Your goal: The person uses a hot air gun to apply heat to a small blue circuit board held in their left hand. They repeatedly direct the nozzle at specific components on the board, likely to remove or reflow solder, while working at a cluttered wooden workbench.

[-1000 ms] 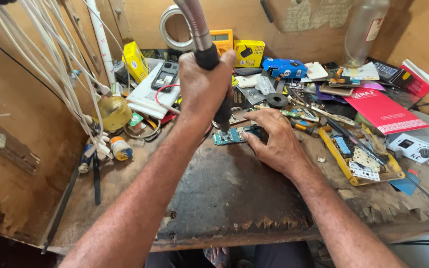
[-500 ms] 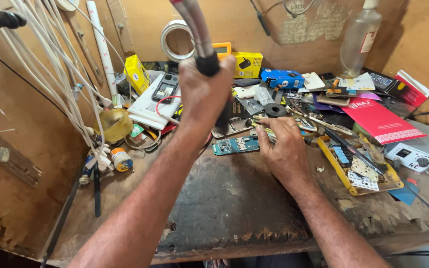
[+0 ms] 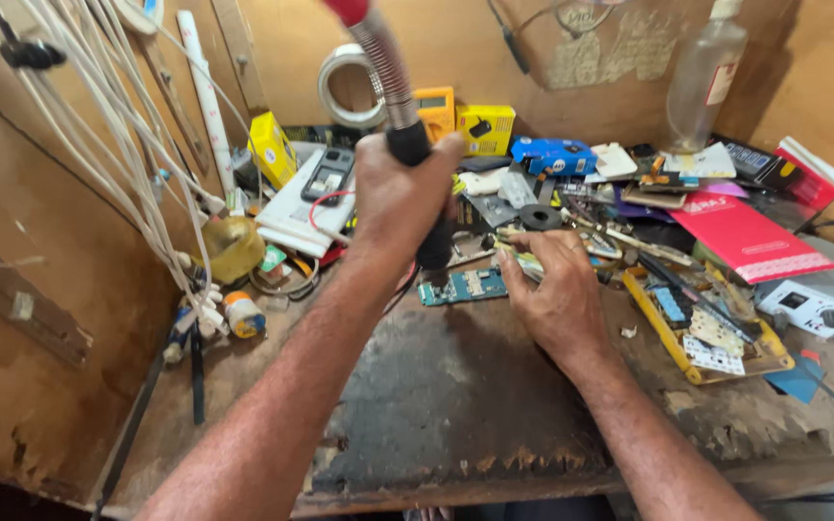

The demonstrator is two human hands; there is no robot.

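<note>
My left hand (image 3: 398, 193) grips the black handle of a hot-air tool (image 3: 417, 159) with a flexible metal hose rising to the top of the view. Its nozzle points down just above a small teal circuit board (image 3: 463, 287) lying on the dark worn work mat (image 3: 446, 386). My right hand (image 3: 557, 294) rests on the bench just right of the board, fingers curled at the board's edge, seemingly pinching a thin tool whose tip is hidden.
Clutter fills the back of the wooden bench (image 3: 726, 425): a yellow parts tray (image 3: 702, 333), a red booklet (image 3: 740, 236), a clear bottle (image 3: 707, 77), a yellow multimeter (image 3: 436, 111), a tape roll (image 3: 340, 87). White cables (image 3: 137, 164) hang at left.
The view has shifted slightly; my left hand has kept the hot-air tool over the board, and my right hand has moved a little right of the board.
</note>
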